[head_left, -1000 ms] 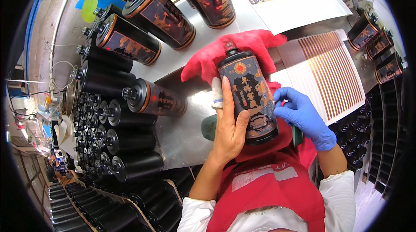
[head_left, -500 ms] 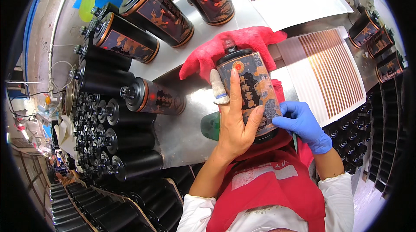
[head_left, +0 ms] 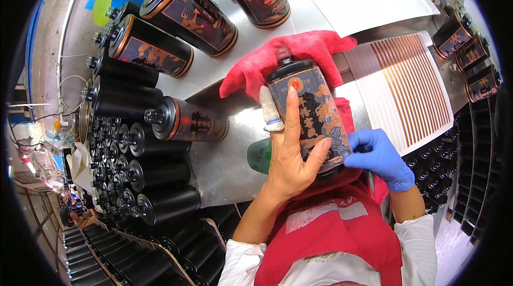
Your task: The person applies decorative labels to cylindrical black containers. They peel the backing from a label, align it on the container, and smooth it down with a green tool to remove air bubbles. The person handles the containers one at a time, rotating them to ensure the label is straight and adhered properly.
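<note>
Several fingers of the left hand (head_left: 293, 169) lie spread on the bottle (head_left: 311, 115) label; the right hand (head_left: 377, 161) curls at its near right edge, pinching or not I cannot tell. The bottle lies over red cloth (head_left: 314, 45). Label smoothing seems in hand; next calls for even pressing.

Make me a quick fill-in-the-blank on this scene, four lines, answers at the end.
1. The right hand wears a ____ glove.
2. The left hand lies on the labelled black bottle, whose neck points ____ from the person's body.
3. In the picture, the sheet with copper-coloured strips lies to the ____ of that bottle.
4. Beside the red apron, the shirt sleeves are ____.

Missing words: blue; away; right; white.
</note>
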Tool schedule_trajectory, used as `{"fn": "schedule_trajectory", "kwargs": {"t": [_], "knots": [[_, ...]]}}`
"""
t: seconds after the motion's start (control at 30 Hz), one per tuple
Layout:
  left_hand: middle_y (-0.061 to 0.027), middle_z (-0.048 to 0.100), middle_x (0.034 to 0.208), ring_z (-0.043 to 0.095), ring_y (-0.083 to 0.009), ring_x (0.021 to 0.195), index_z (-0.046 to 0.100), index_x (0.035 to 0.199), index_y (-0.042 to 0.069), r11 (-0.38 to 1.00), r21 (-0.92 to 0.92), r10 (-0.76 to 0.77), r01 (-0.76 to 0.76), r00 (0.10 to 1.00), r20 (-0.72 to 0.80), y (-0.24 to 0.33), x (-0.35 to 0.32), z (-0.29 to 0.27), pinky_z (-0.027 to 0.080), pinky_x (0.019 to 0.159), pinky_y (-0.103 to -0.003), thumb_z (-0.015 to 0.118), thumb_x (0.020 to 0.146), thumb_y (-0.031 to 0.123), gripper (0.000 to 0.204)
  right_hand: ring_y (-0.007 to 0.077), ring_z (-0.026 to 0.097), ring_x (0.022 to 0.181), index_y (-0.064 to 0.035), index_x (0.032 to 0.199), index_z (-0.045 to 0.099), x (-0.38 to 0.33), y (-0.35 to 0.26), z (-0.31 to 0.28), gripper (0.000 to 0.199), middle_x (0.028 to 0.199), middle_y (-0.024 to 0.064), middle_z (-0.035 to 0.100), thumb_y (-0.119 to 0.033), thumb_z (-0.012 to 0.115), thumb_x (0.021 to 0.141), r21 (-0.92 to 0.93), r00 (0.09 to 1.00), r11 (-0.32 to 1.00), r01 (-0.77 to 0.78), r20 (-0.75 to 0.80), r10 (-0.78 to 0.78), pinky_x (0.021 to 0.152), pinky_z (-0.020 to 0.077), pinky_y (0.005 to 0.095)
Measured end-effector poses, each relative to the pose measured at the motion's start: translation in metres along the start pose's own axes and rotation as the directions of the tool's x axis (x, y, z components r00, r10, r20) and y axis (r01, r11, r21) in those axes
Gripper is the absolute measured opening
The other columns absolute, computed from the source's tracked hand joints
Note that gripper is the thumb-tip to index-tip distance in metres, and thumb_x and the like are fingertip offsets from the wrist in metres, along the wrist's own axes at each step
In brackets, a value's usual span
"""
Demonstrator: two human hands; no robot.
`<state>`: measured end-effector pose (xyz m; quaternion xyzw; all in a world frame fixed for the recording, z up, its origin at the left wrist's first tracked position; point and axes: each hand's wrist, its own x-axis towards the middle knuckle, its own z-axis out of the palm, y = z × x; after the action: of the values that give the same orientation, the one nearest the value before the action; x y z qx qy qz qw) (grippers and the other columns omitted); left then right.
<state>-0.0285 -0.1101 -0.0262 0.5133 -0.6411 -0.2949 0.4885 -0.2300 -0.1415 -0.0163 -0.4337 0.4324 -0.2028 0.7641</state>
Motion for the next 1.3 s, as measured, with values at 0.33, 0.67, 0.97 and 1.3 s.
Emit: {"fn": "schedule_trajectory", "kwargs": {"t": [0.33, 0.67, 0.97, 1.3], "knots": [[-0.0313, 0.019, 0.146, 0.024, -0.0369, 0.138, 0.012, 0.147, -0.003, 0.961, 0.277, -0.045, 0.012, 0.993, 0.111, 0.038, -0.001, -0.004, 0.025, 0.109, -0.040, 0.077, 0.067, 0.015, 0.104, 0.0005, 0.049, 0.057, -0.0016, 0.082, 0.065, -0.005, -0.003, -0.011, 0.013, 0.064, -0.0053, 0.055, -0.014, 0.070, 0.082, -0.228, 0.968, 0.968, -0.104, -0.246, 0.046, 0.051, 0.0379, 0.0169], [-0.0250, 0.023, 0.148, 0.030, -0.0334, 0.134, 0.006, 0.149, 0.001, 0.942, -0.290, -0.158, 0.170, 0.985, 0.067, -0.030, -0.026, -0.004, 0.022, 0.109, -0.039, 0.048, 0.094, 0.037, 0.078, 0.0305, 0.060, 0.093, -0.0182, 0.149, 0.023, 0.007, 0.006, 0.010, 0.077, 0.124, 0.0147, 0.044, -0.028, 0.065, 0.085, -0.613, 0.884, 0.660, 0.434, 0.150, -0.442, 0.079, 0.0485, 0.0369], [-0.0222, 0.025, 0.147, 0.037, -0.0332, 0.130, -0.011, 0.148, 0.010, 0.906, -0.388, -0.139, 0.168, 0.985, 0.101, -0.042, -0.021, -0.004, 0.032, 0.105, -0.041, 0.045, 0.095, 0.045, 0.085, 0.0335, 0.059, 0.094, -0.0158, 0.149, 0.019, 0.008, -0.020, 0.007, 0.072, 0.116, 0.0154, 0.048, -0.031, 0.057, 0.090, -0.699, 0.915, 0.615, 0.366, 0.152, -0.373, 0.083, 0.0470, 0.0383], [-0.0264, 0.035, 0.142, 0.036, -0.0404, 0.130, 0.001, 0.149, 0.004, 0.929, -0.346, -0.106, 0.130, 0.991, 0.088, -0.038, -0.014, -0.009, 0.026, 0.107, -0.042, 0.047, 0.094, 0.042, 0.082, 0.0430, 0.052, 0.114, -0.0161, 0.150, 0.010, 0.020, 0.007, 0.007, 0.077, 0.132, 0.0216, 0.044, -0.038, 0.053, 0.091, -0.664, 0.891, 0.613, 0.428, 0.195, -0.411, 0.095, 0.0426, 0.0414]]}}
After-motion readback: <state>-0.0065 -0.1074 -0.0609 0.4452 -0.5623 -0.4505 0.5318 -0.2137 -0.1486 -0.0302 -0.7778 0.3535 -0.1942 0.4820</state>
